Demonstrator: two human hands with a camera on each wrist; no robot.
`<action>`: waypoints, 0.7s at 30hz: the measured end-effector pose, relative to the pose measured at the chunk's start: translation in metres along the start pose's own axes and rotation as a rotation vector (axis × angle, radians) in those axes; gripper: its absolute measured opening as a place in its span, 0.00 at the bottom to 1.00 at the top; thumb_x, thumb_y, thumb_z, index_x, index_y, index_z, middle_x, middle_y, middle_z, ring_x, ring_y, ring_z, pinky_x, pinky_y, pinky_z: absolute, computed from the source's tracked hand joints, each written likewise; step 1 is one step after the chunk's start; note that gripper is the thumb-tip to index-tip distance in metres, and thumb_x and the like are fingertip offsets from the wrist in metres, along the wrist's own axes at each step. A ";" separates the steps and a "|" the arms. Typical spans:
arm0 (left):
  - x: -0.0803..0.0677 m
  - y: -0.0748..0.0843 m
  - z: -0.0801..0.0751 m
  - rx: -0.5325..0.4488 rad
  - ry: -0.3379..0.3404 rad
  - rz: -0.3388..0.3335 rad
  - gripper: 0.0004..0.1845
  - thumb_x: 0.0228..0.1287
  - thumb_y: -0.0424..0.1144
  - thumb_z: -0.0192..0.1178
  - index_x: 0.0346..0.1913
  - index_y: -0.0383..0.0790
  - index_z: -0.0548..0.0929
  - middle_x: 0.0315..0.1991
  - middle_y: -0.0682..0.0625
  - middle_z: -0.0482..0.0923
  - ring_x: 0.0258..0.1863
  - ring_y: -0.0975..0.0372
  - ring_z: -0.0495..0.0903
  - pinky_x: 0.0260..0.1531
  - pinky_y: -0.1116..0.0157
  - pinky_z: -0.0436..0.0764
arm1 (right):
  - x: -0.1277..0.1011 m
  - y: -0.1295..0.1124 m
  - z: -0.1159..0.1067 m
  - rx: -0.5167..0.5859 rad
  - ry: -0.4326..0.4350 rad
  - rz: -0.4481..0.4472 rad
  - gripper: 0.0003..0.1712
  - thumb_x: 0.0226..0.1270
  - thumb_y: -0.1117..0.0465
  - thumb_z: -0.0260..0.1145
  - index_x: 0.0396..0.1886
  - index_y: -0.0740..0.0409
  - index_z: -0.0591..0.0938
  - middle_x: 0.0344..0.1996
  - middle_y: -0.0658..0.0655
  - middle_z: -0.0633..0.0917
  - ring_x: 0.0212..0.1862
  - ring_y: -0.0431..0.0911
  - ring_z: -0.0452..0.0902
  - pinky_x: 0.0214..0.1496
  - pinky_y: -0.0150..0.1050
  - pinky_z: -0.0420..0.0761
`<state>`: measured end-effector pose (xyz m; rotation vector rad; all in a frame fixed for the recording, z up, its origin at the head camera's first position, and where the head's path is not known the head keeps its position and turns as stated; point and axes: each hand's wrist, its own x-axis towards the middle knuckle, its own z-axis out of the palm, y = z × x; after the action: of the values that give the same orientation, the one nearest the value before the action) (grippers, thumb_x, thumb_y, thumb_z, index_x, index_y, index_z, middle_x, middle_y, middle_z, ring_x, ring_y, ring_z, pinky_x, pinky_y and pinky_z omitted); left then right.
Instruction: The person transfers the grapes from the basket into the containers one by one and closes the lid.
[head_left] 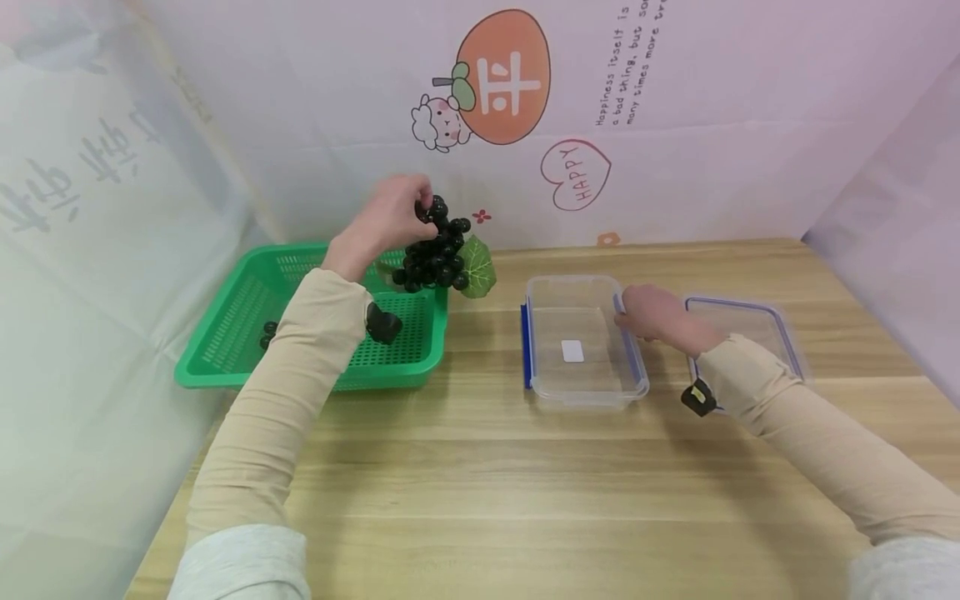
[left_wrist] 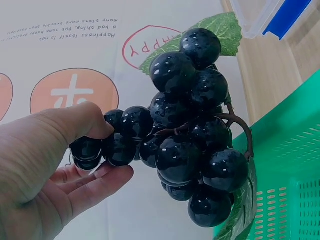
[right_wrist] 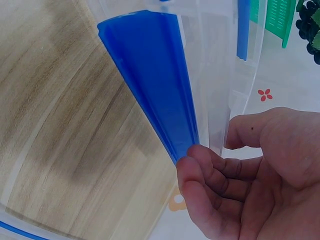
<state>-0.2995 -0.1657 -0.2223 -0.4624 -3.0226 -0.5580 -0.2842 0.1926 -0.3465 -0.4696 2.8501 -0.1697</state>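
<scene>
My left hand [head_left: 390, 218] holds a bunch of black grapes [head_left: 435, 257] with a green leaf [head_left: 477, 267] in the air above the right end of a green basket [head_left: 225, 333]. In the left wrist view the thumb and fingers [left_wrist: 85, 175] pinch the top grapes of the bunch of black grapes [left_wrist: 190, 135]. My right hand [head_left: 645, 315] grips the right rim of a clear plastic container [head_left: 577, 392] by its blue clasp [right_wrist: 155, 75]; the curled fingers [right_wrist: 210, 175] and thumb close on the wall.
A clear lid with a blue edge [head_left: 757, 321] lies right of the container, partly under my right forearm. Another small dark bunch [head_left: 267, 333] lies in the basket. Printed sheets wall the wooden table [head_left: 480, 483] at the back and both sides.
</scene>
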 end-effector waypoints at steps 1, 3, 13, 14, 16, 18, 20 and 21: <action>0.000 0.001 0.000 0.002 0.004 0.003 0.13 0.55 0.34 0.59 0.40 0.36 0.69 0.47 0.41 0.71 0.47 0.52 0.65 0.50 0.56 0.69 | 0.000 0.000 0.000 0.001 0.002 0.000 0.19 0.64 0.60 0.53 0.13 0.57 0.71 0.09 0.53 0.77 0.13 0.42 0.71 0.15 0.31 0.65; 0.001 0.002 0.001 0.001 0.010 0.009 0.12 0.55 0.34 0.59 0.40 0.36 0.69 0.46 0.41 0.71 0.46 0.52 0.65 0.50 0.56 0.68 | 0.000 0.000 -0.001 -0.001 0.006 -0.001 0.19 0.64 0.60 0.53 0.12 0.57 0.71 0.09 0.53 0.77 0.13 0.42 0.71 0.15 0.31 0.65; 0.004 0.009 0.005 -0.003 0.013 0.029 0.13 0.55 0.35 0.60 0.41 0.36 0.70 0.45 0.42 0.70 0.46 0.52 0.64 0.49 0.57 0.68 | 0.000 0.001 0.000 0.003 0.008 -0.003 0.19 0.64 0.60 0.53 0.13 0.57 0.71 0.09 0.53 0.77 0.13 0.42 0.71 0.15 0.32 0.65; 0.005 0.010 0.005 -0.006 0.011 0.031 0.13 0.55 0.35 0.60 0.41 0.36 0.70 0.44 0.43 0.69 0.46 0.52 0.64 0.48 0.57 0.68 | 0.000 0.001 0.000 0.003 0.008 -0.004 0.19 0.64 0.59 0.53 0.13 0.57 0.71 0.09 0.53 0.77 0.13 0.42 0.71 0.16 0.32 0.65; 0.005 0.012 0.006 -0.007 0.008 0.036 0.13 0.55 0.35 0.60 0.41 0.36 0.70 0.44 0.43 0.69 0.46 0.53 0.64 0.47 0.57 0.68 | 0.000 0.000 0.000 0.002 0.007 -0.004 0.19 0.64 0.60 0.53 0.12 0.57 0.71 0.09 0.54 0.77 0.13 0.42 0.72 0.16 0.32 0.66; 0.006 0.014 0.007 -0.008 0.004 0.038 0.13 0.55 0.35 0.60 0.41 0.36 0.70 0.44 0.43 0.68 0.46 0.53 0.64 0.47 0.58 0.69 | 0.000 0.000 0.000 0.001 0.000 -0.002 0.19 0.64 0.59 0.53 0.12 0.57 0.70 0.10 0.54 0.78 0.14 0.42 0.73 0.16 0.32 0.66; 0.007 0.015 0.008 -0.007 0.002 0.042 0.13 0.55 0.34 0.60 0.41 0.36 0.70 0.44 0.43 0.68 0.46 0.53 0.64 0.47 0.58 0.69 | -0.001 -0.001 -0.001 0.004 -0.008 -0.001 0.19 0.65 0.59 0.53 0.13 0.57 0.70 0.11 0.54 0.78 0.14 0.43 0.74 0.16 0.32 0.67; 0.007 0.016 0.009 -0.007 0.000 0.042 0.13 0.54 0.34 0.60 0.41 0.36 0.70 0.44 0.43 0.68 0.45 0.53 0.64 0.46 0.58 0.69 | -0.001 -0.001 -0.001 0.004 -0.011 0.001 0.19 0.65 0.59 0.53 0.13 0.57 0.71 0.11 0.55 0.79 0.14 0.43 0.74 0.16 0.32 0.67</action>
<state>-0.3012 -0.1466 -0.2244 -0.5252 -3.0036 -0.5659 -0.2832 0.1917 -0.3455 -0.4667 2.8389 -0.1719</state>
